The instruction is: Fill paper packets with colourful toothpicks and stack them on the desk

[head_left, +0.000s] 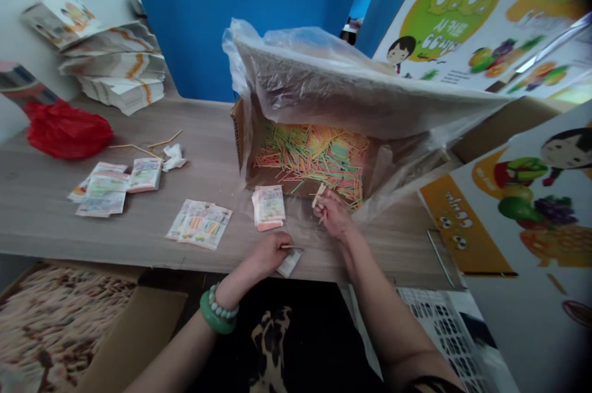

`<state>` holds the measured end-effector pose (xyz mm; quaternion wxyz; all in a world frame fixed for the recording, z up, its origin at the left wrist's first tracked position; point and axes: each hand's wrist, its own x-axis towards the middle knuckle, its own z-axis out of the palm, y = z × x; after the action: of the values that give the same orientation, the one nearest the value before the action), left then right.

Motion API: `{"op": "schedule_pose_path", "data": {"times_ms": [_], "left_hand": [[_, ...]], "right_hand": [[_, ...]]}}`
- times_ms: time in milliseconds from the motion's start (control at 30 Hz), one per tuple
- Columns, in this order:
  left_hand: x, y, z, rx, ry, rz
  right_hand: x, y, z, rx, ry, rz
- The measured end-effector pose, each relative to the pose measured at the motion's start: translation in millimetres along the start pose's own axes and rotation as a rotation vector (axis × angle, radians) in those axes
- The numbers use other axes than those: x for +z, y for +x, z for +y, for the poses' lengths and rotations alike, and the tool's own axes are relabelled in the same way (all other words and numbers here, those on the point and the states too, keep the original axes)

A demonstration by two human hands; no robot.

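My left hand (272,252) pinches a small printed packet (290,263) at the table's front edge. Close to the front of an open cardboard box, my right hand (333,213) is closed on a small bundle of thin sticks (319,194). The box has a clear plastic liner (296,72) and holds many loose pink, green, yellow and orange sticks (309,155). Just beyond my left hand lies a stack of printed packets (269,205). Farther left is a spread of packets (201,223), with coloured sticks showing in some.
More packets (104,189) lie at the left, near a crumpled tissue (174,157) and a red plastic bag (67,129). Stacked printed cartons (115,66) stand behind. Large printed boxes (522,189) border the right. Below left, a cardboard box (134,331) holds many small pieces.
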<state>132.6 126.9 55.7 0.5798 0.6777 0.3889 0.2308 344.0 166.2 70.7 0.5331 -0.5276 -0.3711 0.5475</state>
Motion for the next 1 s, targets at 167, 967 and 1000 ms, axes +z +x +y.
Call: {"op": "schedule_pose_path", "data": {"times_ms": [167, 967, 1000], "left_hand": [[9.9, 11, 6, 0.072, 0.024, -0.021], [-5.2, 2, 17, -0.103, -0.461, 0.201], [-6.3, 1, 19, -0.128, -0.538, 0.211]], "right_hand": [[18, 0, 27, -0.1, -0.235, -0.047], [20, -22, 41, -0.262, -0.292, 0.012], [20, -23, 38, -0.264, -0.232, 0.042]]}}
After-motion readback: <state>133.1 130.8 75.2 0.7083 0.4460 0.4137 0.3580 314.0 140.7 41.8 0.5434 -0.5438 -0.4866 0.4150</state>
